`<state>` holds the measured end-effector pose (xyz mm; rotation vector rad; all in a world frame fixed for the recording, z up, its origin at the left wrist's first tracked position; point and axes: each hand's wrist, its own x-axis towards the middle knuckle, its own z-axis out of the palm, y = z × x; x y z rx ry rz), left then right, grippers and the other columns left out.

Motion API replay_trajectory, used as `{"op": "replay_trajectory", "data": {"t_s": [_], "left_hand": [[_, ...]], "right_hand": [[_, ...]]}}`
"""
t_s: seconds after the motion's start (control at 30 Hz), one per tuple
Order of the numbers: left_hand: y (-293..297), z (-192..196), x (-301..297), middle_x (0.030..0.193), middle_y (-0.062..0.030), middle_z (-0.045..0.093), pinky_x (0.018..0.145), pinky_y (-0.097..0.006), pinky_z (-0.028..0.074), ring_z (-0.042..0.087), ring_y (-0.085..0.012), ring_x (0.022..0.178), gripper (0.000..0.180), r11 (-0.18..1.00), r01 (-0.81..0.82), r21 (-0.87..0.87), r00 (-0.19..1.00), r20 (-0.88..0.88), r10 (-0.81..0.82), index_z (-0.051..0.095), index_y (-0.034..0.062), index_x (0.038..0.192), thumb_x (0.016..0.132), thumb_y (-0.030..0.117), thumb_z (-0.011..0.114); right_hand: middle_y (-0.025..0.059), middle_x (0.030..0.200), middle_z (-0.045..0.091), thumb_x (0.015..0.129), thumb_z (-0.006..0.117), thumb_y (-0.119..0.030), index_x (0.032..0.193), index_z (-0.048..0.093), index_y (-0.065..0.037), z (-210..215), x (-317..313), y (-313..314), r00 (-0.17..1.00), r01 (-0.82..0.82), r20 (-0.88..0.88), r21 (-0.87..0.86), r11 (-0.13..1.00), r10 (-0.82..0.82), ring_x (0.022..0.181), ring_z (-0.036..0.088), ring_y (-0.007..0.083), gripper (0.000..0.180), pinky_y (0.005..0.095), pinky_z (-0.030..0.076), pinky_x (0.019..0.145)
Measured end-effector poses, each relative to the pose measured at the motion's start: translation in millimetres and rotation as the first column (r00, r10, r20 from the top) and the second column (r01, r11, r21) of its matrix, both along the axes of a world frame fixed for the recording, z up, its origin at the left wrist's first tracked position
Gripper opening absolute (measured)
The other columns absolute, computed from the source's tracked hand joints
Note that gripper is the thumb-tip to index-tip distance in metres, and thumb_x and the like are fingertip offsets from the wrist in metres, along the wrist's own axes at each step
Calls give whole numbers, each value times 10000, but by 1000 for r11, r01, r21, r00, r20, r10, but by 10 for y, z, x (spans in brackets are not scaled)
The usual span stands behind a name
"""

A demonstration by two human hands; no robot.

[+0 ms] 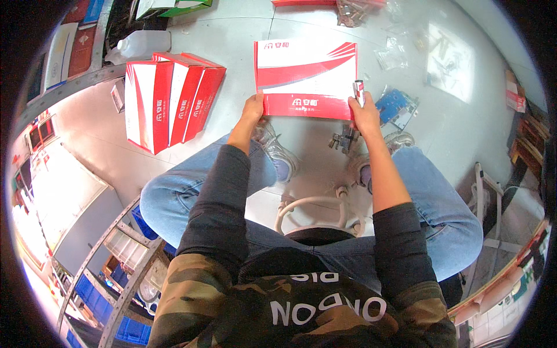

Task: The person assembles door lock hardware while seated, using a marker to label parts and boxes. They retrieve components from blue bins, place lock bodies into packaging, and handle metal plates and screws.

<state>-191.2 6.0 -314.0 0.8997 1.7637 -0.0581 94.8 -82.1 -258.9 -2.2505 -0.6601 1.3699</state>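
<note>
A flat red-and-white cardboard box (306, 72) is held out in front of me, closed, above the floor. My left hand (253, 108) grips its near left corner. My right hand (365, 115) holds the near right corner, and a marker pen (359, 93), white with a dark band, sticks up from the same grip. Near my right hand, a blue piece with metal parts (394, 106) lies on the floor. Dark metal hardware (346, 140) is just below the box, by my right foot.
Three similar boxes (174, 101) lean together on the floor at left, near a white plastic jug (146, 44). Clear plastic bags (391, 55) and a bag of metal parts (353, 13) lie farther off. Metal shelving (110, 278) stands at lower left. A stool (313, 204) is beneath me.
</note>
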Motion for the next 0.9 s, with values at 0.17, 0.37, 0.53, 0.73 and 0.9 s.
{"op": "replay_trajectory", "data": {"t_s": [0.17, 0.37, 0.53, 0.73, 0.9], "left_hand": [[-79, -271, -137, 1063, -106, 563, 841, -319, 409, 527, -182, 942, 472, 979, 14, 205, 988, 151, -45, 452, -10, 1191, 948, 368, 308], [-118, -391, -225, 1108, -107, 551, 855, -330, 411, 522, -199, 969, 472, 992, -18, 127, 951, 308, -22, 422, -23, 1221, 931, 348, 384], [-127, -479, -327, 1110, -261, 541, 874, -377, 405, 518, -333, 1050, 526, 956, 125, 265, 973, 154, -170, 485, -36, 1164, 889, 408, 431], [-72, -487, -385, 996, -232, 589, 802, -384, 438, 561, -333, 937, 532, 925, 207, 319, 951, 156, -266, 507, -34, 1134, 892, 430, 408], [-25, -176, -227, 1118, -119, 550, 794, -304, 441, 537, -185, 995, 420, 997, -71, -30, 937, 341, 77, 448, 15, 1212, 933, 325, 403]], "right_hand": [[162, 706, 587, 824, 563, -291, 1023, 425, -56, -31, -33, -128, 978, 75, -197, 1, 997, -73, 432, 577, 243, 338, 337, 444, 380], [109, 808, 565, 847, 564, -268, 1059, 418, -73, -287, -91, -305, 936, 250, -269, 47, 967, -229, 412, 514, 169, 323, 272, 407, 355], [116, 768, 576, 829, 591, -253, 1041, 441, -65, -444, -178, -412, 946, 299, -132, 8, 954, -296, 450, 529, 184, 320, 307, 416, 379], [66, 674, 507, 817, 613, -238, 946, 513, -66, -557, -315, -416, 696, 585, -377, -195, 787, -611, 459, 458, 165, 237, 330, 364, 388], [32, 614, 428, 796, 661, -264, 801, 452, -93, -574, -247, -401, 243, 789, -529, -379, 483, -813, 449, 429, 167, 270, 320, 391, 408]]}}
